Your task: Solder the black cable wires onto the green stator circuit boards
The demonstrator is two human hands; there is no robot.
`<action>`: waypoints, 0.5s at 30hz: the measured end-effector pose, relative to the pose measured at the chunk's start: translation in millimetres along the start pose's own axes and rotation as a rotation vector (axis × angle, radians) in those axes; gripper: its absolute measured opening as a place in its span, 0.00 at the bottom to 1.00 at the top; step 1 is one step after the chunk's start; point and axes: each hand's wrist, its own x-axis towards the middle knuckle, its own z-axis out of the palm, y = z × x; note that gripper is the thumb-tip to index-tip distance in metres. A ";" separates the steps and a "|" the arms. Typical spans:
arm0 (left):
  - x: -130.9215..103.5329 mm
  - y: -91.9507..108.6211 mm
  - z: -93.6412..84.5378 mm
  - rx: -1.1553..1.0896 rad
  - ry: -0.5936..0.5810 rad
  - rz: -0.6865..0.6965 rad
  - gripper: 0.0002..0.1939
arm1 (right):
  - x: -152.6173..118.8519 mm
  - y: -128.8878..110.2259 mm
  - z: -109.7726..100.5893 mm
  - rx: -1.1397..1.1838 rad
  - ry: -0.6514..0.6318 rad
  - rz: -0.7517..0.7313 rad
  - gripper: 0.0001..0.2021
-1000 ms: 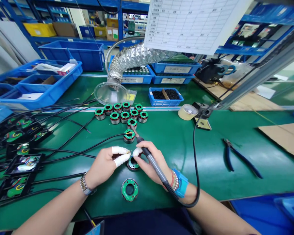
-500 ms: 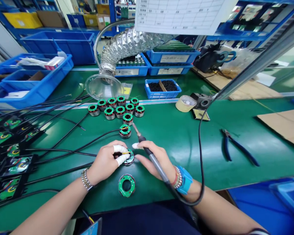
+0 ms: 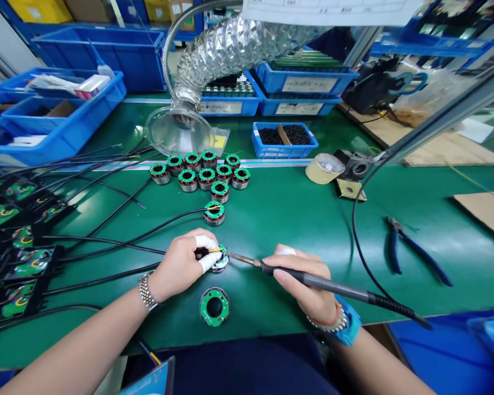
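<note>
My left hand, with white finger covers and a metal watch, pinches the thin coloured wires of a black cable over a small round green-topped part. In my right hand lies a soldering iron, held like a pen and pointing left. Its tip is at the right edge of that round part. Nearer to me sits a larger-looking green ring part. Beyond my left hand stands another round part with a cable's wires on top.
Several round parts stand in a cluster below a clear fume hood. Black housings with cables lie at left. Cutters, a tape roll, an iron stand and a blue tray are around.
The soldering iron has swung from pointing up and away to pointing left, its tip now at the round part. My right hand has moved right; my left hand keeps its pinch. The view has shifted slightly.
</note>
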 end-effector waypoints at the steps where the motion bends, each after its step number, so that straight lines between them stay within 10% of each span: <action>1: 0.2 0.3 0.0 0.005 0.001 -0.002 0.03 | 0.7 0.3 0.6 0.001 -0.007 0.005 0.10; 15: 1.1 -2.4 1.7 0.003 0.022 0.013 0.03 | 0.1 3.1 -0.5 0.007 -0.044 0.002 0.11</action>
